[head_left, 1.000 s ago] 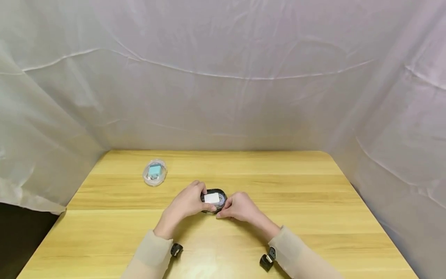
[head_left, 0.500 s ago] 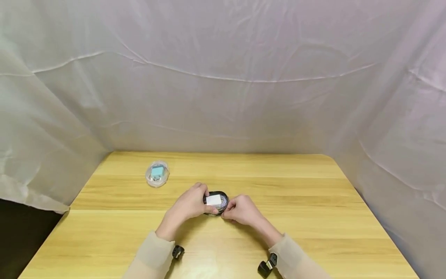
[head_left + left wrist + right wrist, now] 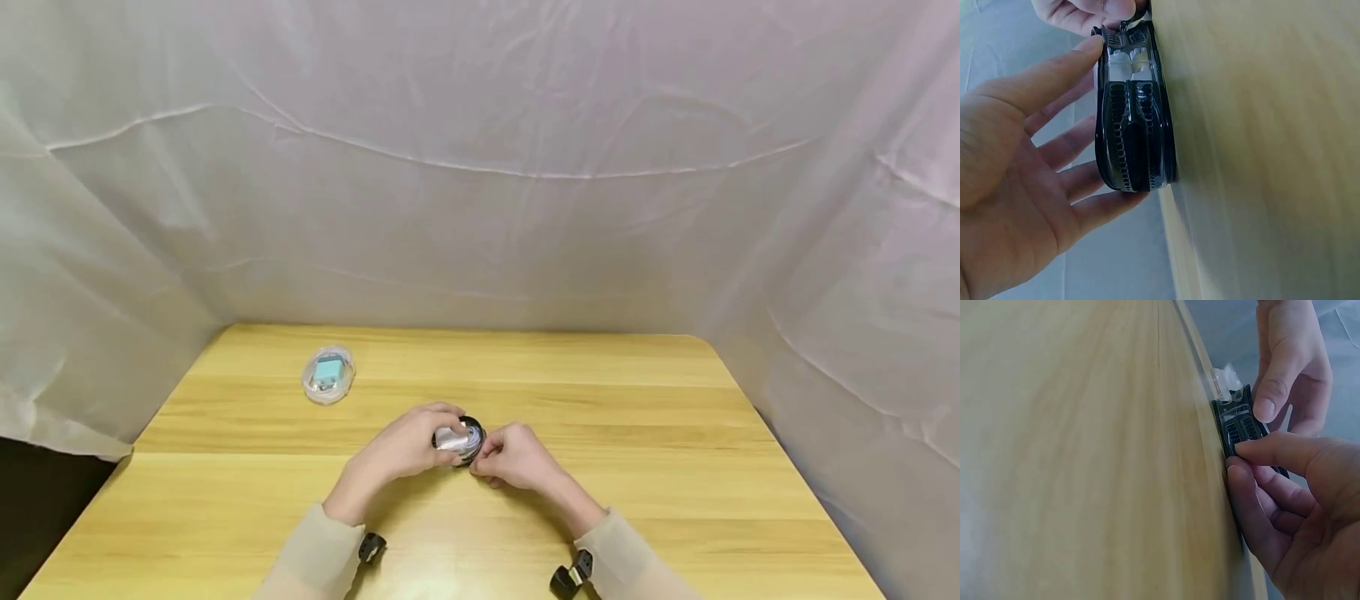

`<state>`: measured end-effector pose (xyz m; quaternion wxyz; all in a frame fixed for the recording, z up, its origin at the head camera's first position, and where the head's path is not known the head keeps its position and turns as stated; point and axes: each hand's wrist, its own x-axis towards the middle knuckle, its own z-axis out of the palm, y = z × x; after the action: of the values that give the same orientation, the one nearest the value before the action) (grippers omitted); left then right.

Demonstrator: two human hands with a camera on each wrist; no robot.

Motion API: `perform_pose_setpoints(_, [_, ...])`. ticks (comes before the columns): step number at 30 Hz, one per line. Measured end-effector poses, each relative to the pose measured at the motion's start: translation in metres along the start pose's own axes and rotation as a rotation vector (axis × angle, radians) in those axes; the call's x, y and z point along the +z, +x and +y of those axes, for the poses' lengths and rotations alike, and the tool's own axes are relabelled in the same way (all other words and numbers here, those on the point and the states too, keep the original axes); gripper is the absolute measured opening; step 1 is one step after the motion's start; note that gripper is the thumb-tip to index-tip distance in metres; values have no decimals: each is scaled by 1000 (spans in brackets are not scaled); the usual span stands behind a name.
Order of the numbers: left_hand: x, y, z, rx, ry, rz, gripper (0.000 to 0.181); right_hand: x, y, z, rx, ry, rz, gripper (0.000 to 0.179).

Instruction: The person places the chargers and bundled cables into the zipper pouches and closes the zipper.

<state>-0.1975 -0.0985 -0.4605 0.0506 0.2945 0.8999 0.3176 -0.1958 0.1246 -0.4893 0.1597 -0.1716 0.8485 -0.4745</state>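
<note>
A small clear zip pouch [image 3: 1135,131] with black trim lies on the table near its middle; white pieces and a coiled cable [image 3: 474,437] show through its plastic. My left hand [image 3: 401,446] holds the pouch from the left, with thumb on the near side and fingers over the far side, partly covering its top. At the pouch's right end, my right hand [image 3: 519,457] pinches the zip between thumb and index finger, the pull itself being hidden by the fingertips. The left wrist view shows the two rows of black zip teeth [image 3: 1119,134] along the pouch's edge.
A round, clear pouch [image 3: 347,385] with a teal block [image 3: 328,372] inside lies toward the table's back left. Pale grey curtains [image 3: 480,208] hang behind the wooden table [image 3: 637,417] and at both sides.
My left fingers have shifted over the pouch's top and now cover most of the white block seen before. My right hand stays pinched at the pouch's right end.
</note>
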Motion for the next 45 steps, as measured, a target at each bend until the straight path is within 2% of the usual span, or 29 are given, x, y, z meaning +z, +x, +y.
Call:
perform_pose_setpoints(9, [1, -4, -2, 15, -11, -7, 37, 1, -3, 1, 3, 40, -33, 8])
perform_pose_setpoints(17, [3, -6, 0, -25, -11, -17, 37, -1, -3, 0, -5, 10, -43, 7])
perform_pose_setpoints(27, [2, -3, 2, -9, 12, -13, 31, -10, -4, -6, -40, -84, -25, 6])
perform_pose_setpoints(39, [4, -1, 2, 5, 31, -9, 25, -20, -4, -4, -8, -109, -2, 8])
perform_pose_setpoints(45, [5, 2, 5, -7, 45, -8, 24, -28, -4, -3, 26, -123, 52, 8])
